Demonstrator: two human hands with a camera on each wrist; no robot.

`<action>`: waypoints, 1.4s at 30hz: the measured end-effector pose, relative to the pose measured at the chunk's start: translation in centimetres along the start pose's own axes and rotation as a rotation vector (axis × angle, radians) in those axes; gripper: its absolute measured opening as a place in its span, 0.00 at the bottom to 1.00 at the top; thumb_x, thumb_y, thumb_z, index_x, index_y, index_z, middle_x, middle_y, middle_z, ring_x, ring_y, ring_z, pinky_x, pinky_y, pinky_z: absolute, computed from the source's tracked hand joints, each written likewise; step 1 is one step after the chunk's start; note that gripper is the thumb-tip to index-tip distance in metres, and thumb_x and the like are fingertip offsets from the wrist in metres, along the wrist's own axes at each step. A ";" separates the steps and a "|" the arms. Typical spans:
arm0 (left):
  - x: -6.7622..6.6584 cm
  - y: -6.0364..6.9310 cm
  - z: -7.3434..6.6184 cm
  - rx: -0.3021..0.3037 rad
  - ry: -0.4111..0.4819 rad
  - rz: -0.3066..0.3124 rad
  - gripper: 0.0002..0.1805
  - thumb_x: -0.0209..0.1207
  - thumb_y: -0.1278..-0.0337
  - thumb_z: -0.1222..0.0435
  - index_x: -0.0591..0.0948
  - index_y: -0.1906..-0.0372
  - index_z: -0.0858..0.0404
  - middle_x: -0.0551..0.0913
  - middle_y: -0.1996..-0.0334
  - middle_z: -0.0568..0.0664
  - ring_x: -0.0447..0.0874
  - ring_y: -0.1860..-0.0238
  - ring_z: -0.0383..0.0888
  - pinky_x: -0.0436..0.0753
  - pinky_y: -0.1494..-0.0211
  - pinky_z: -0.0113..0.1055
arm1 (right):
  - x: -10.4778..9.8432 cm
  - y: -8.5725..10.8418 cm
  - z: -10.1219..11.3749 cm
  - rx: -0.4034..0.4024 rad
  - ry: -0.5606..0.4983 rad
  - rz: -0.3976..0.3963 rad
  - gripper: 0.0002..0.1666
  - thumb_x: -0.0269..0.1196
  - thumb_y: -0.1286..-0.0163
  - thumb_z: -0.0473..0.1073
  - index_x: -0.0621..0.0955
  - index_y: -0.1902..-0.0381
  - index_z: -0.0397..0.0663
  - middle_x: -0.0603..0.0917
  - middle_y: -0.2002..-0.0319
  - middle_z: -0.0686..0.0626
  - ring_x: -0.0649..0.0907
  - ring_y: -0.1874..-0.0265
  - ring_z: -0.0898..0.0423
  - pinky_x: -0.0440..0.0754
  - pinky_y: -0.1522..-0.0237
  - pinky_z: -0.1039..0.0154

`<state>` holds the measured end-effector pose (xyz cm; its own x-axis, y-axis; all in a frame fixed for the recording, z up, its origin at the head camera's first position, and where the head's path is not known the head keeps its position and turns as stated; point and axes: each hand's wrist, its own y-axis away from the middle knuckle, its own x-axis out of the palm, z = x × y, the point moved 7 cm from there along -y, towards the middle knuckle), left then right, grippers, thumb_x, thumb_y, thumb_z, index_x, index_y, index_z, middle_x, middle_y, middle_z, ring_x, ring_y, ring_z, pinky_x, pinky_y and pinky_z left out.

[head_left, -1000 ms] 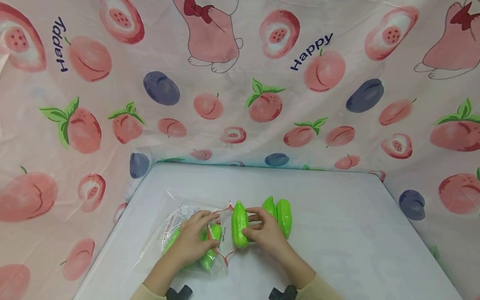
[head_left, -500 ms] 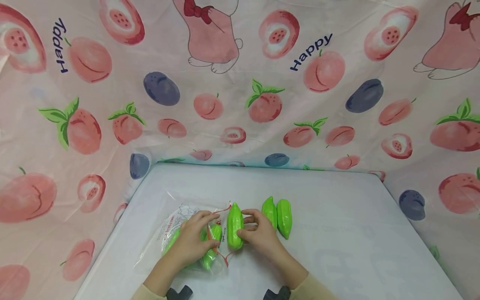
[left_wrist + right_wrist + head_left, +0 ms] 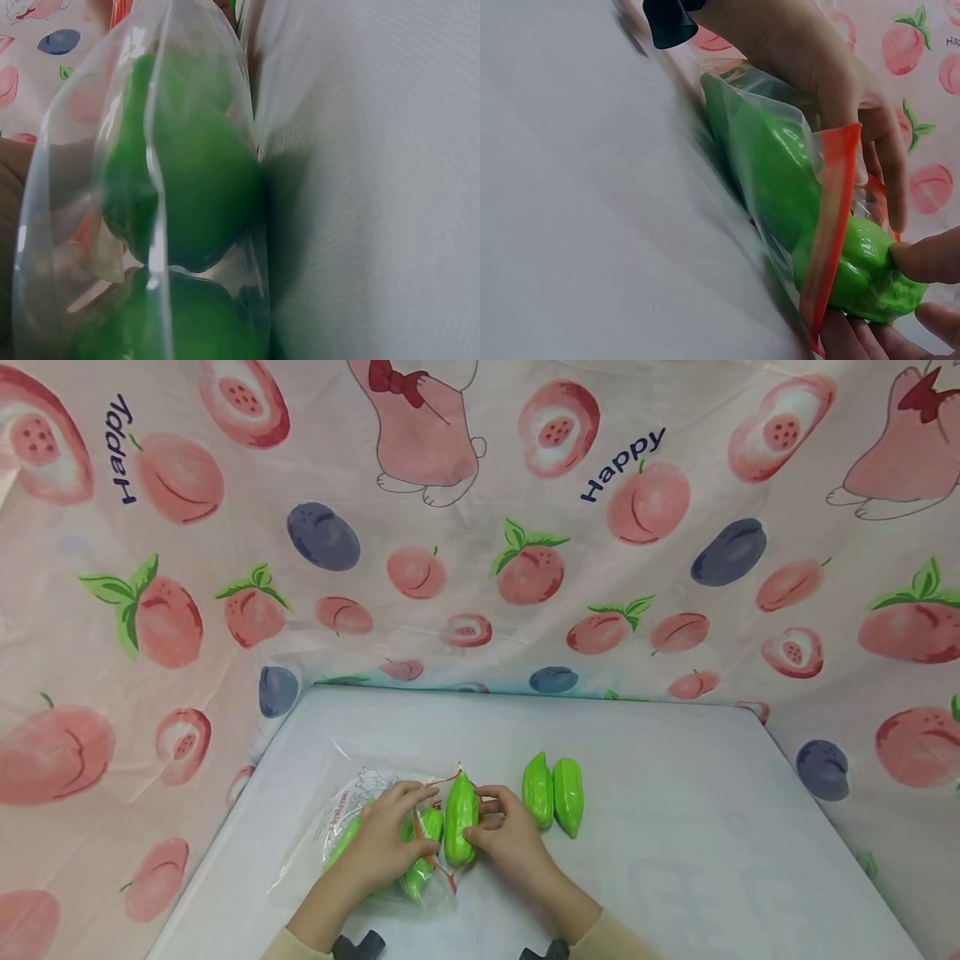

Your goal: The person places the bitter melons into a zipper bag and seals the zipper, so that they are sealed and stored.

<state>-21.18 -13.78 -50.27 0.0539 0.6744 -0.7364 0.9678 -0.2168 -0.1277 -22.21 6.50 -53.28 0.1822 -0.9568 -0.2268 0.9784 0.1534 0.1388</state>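
Observation:
A clear zip bag (image 3: pixel 367 781) with red edging lies on the white table, with green ridged toy vegetables inside. My left hand (image 3: pixel 386 843) arches over its mouth, thumb and fingers spread at the two edges. With thumb and fingers, my right hand (image 3: pixel 510 843) pinches another green ridged toy vegetable (image 3: pixel 461 818) at the mouth. In the right wrist view this vegetable (image 3: pixel 877 277) is partly inside the red zip strip (image 3: pixel 832 232). Through the plastic, the left wrist view shows bagged vegetables (image 3: pixel 187 157) close up; the left hand is mostly cut off there.
Two more green ridged toy vegetables (image 3: pixel 537 792) lie side by side right of my right hand. The white table (image 3: pixel 675 827) extends to the right and back. A fruit-printed cloth (image 3: pixel 480 568) hangs behind and at both sides.
My right hand has moved left and slightly nearer with the vegetable, bringing it to the bag's mouth. The left hand and the bag have stayed put.

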 end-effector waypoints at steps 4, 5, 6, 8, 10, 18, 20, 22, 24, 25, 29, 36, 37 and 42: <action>0.1 0.0 0.1 -0.007 -0.001 0.002 0.44 0.84 0.54 0.60 0.80 0.27 0.47 0.79 0.30 0.43 0.78 0.27 0.52 0.68 0.25 0.62 | 0.3 0.0 -0.4 0.006 -0.001 -0.007 0.39 0.77 0.40 0.31 0.77 0.32 0.44 0.83 0.47 0.38 0.88 0.60 0.53 0.92 0.61 0.61; 0.1 0.0 0.2 -0.007 -0.001 0.002 0.44 0.84 0.54 0.60 0.80 0.27 0.47 0.79 0.29 0.44 0.78 0.27 0.53 0.68 0.25 0.63 | 0.4 0.0 -0.6 0.009 -0.002 -0.006 0.39 0.77 0.40 0.31 0.77 0.32 0.43 0.83 0.47 0.38 0.88 0.60 0.53 0.92 0.61 0.61; 0.1 0.1 0.2 -0.008 0.000 0.002 0.44 0.84 0.53 0.60 0.80 0.26 0.47 0.79 0.29 0.43 0.78 0.27 0.53 0.68 0.25 0.64 | 0.4 0.0 -0.7 0.013 0.000 -0.007 0.39 0.77 0.40 0.31 0.76 0.32 0.43 0.83 0.47 0.38 0.88 0.60 0.53 0.92 0.62 0.62; 0.1 0.1 0.2 -0.005 -0.002 0.000 0.44 0.84 0.53 0.60 0.80 0.26 0.47 0.79 0.30 0.43 0.78 0.27 0.52 0.68 0.25 0.65 | 0.5 0.0 -0.8 0.018 -0.004 -0.002 0.39 0.77 0.40 0.32 0.76 0.32 0.43 0.83 0.47 0.38 0.88 0.61 0.54 0.91 0.62 0.62; 0.1 0.1 0.2 0.000 0.000 -0.003 0.44 0.84 0.54 0.60 0.80 0.26 0.47 0.79 0.30 0.43 0.78 0.27 0.52 0.68 0.25 0.65 | 0.6 0.0 -0.9 0.015 -0.006 0.003 0.39 0.77 0.40 0.32 0.76 0.31 0.42 0.83 0.48 0.38 0.88 0.61 0.54 0.92 0.63 0.62; 0.0 0.1 0.2 0.016 0.002 -0.010 0.45 0.84 0.55 0.61 0.80 0.27 0.47 0.79 0.30 0.43 0.78 0.27 0.51 0.69 0.25 0.61 | 1.0 0.2 -0.9 0.003 -0.012 0.019 0.39 0.77 0.41 0.32 0.76 0.33 0.38 0.83 0.52 0.38 0.87 0.66 0.54 0.92 0.65 0.59; 0.0 0.1 0.2 0.019 0.005 -0.011 0.45 0.84 0.54 0.61 0.80 0.27 0.47 0.79 0.30 0.42 0.78 0.27 0.51 0.69 0.26 0.61 | 1.0 0.2 -0.9 0.003 0.003 0.016 0.38 0.77 0.41 0.33 0.77 0.34 0.38 0.83 0.53 0.39 0.87 0.67 0.55 0.91 0.66 0.61; 0.0 0.1 0.2 0.020 0.007 -0.010 0.45 0.84 0.54 0.61 0.80 0.27 0.47 0.79 0.30 0.42 0.78 0.27 0.51 0.69 0.26 0.61 | 1.0 0.2 -0.8 0.000 0.024 0.014 0.36 0.77 0.40 0.34 0.78 0.35 0.37 0.84 0.53 0.39 0.86 0.67 0.55 0.90 0.67 0.63; 0.1 0.1 0.1 0.021 0.007 -0.009 0.45 0.84 0.54 0.60 0.80 0.26 0.47 0.79 0.30 0.42 0.78 0.27 0.51 0.69 0.26 0.61 | 1.0 0.2 -0.8 0.003 0.040 0.016 0.32 0.75 0.37 0.35 0.78 0.36 0.38 0.84 0.53 0.40 0.86 0.67 0.56 0.89 0.67 0.64; 0.1 0.1 0.1 0.021 0.006 -0.008 0.45 0.84 0.54 0.60 0.80 0.26 0.47 0.79 0.30 0.42 0.78 0.27 0.51 0.69 0.26 0.61 | 1.0 0.2 -0.8 0.009 0.045 0.018 0.30 0.74 0.35 0.35 0.78 0.36 0.38 0.84 0.53 0.40 0.86 0.67 0.56 0.89 0.67 0.64; 0.1 0.1 0.2 0.018 0.006 -0.007 0.45 0.84 0.54 0.60 0.79 0.26 0.47 0.79 0.30 0.41 0.78 0.27 0.51 0.69 0.26 0.61 | 1.0 0.3 -0.7 0.025 0.051 0.033 0.23 0.66 0.28 0.35 0.80 0.36 0.39 0.86 0.49 0.41 0.87 0.62 0.55 0.91 0.64 0.62; 0.1 0.1 0.2 0.010 0.012 -0.003 0.45 0.84 0.54 0.61 0.79 0.26 0.47 0.79 0.30 0.41 0.76 0.26 0.51 0.66 0.23 0.62 | 0.9 0.4 -0.9 0.043 -0.050 0.057 0.23 0.61 0.30 0.31 0.82 0.37 0.35 0.87 0.48 0.39 0.88 0.60 0.51 0.93 0.60 0.61; 0.1 0.1 0.2 0.011 0.012 -0.003 0.45 0.84 0.54 0.61 0.79 0.26 0.47 0.79 0.30 0.41 0.76 0.26 0.51 0.66 0.24 0.62 | 0.9 0.4 -0.9 0.048 -0.063 0.056 0.23 0.60 0.30 0.30 0.82 0.37 0.34 0.87 0.48 0.39 0.87 0.59 0.51 0.93 0.59 0.61; 0.1 0.0 0.2 0.016 0.017 -0.004 0.45 0.84 0.54 0.60 0.79 0.26 0.45 0.78 0.29 0.41 0.76 0.25 0.51 0.66 0.23 0.63 | 0.7 0.4 -1.2 0.083 -0.115 0.044 0.23 0.59 0.26 0.31 0.82 0.35 0.34 0.85 0.46 0.38 0.87 0.57 0.54 0.94 0.56 0.59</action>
<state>-21.19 -13.88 -50.49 0.0546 0.6871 -0.7245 0.9640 -0.2254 -0.1411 -21.60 6.22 -54.57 0.2077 -0.9722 -0.1077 0.9573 0.1794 0.2267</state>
